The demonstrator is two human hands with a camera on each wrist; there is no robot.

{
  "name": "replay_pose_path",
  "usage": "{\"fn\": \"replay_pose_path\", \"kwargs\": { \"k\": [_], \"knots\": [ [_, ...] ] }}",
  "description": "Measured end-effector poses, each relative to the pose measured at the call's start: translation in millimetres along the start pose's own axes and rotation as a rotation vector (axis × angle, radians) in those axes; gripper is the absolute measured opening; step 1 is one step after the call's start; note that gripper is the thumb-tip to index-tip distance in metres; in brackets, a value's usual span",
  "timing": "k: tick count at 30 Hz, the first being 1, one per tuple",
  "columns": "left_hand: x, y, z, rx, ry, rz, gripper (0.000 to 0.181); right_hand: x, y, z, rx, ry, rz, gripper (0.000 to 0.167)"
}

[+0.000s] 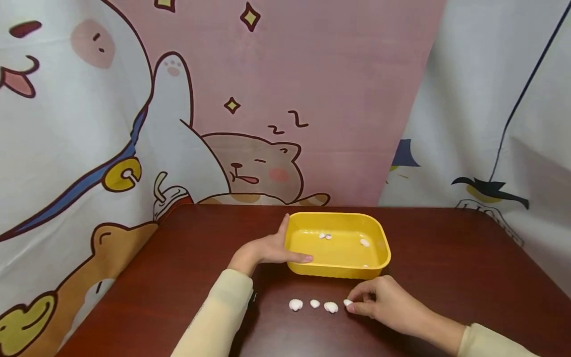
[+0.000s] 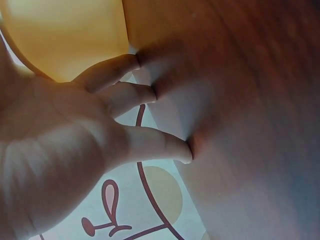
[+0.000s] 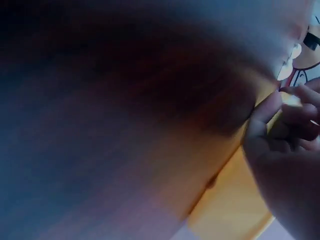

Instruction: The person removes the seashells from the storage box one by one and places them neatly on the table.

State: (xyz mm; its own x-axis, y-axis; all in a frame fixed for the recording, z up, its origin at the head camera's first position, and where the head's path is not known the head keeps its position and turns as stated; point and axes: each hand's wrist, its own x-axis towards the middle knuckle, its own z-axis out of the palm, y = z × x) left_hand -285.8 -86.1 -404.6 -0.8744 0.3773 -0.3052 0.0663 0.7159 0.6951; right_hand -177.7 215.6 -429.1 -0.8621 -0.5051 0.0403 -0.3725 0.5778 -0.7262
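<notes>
Noting three shells [image 1: 296,305] rowed on the counter [image 1: 276,339], right grip [image 1: 387,303] pinching a fourth [image 1: 347,302], left grip [image 1: 272,248] straight-fingered against yellow tub [image 1: 334,271], several more [image 1: 365,242] left inside

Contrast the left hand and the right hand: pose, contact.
The left hand rests against the left end of the yellow tray; the right hand pinches a white shell in front of it. The left hand's fingers are extended; the right hand's are curled. Shared: pale sleeves.

Dark table [image 1: 178,277] with tub [image 1: 339,272], shells [image 1: 296,305]
</notes>
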Motion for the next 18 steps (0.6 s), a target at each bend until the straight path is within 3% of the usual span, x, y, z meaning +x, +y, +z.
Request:
{"fn": "replay_pose_path", "kwargs": {
  "k": [6, 18],
  "knots": [
    [0.3, -2.6, 0.1, -0.014, -0.001, 0.002, 0.143, 0.9, 5.7, 8.8, -0.038, -0.018, -0.075, 0.008],
    [1.5, -2.5, 2.3, -0.006, -0.003, 0.01, 0.143, -1.4, 5.0, 16.3, -0.181, -0.001, -0.122, 0.009]
  ]
}}
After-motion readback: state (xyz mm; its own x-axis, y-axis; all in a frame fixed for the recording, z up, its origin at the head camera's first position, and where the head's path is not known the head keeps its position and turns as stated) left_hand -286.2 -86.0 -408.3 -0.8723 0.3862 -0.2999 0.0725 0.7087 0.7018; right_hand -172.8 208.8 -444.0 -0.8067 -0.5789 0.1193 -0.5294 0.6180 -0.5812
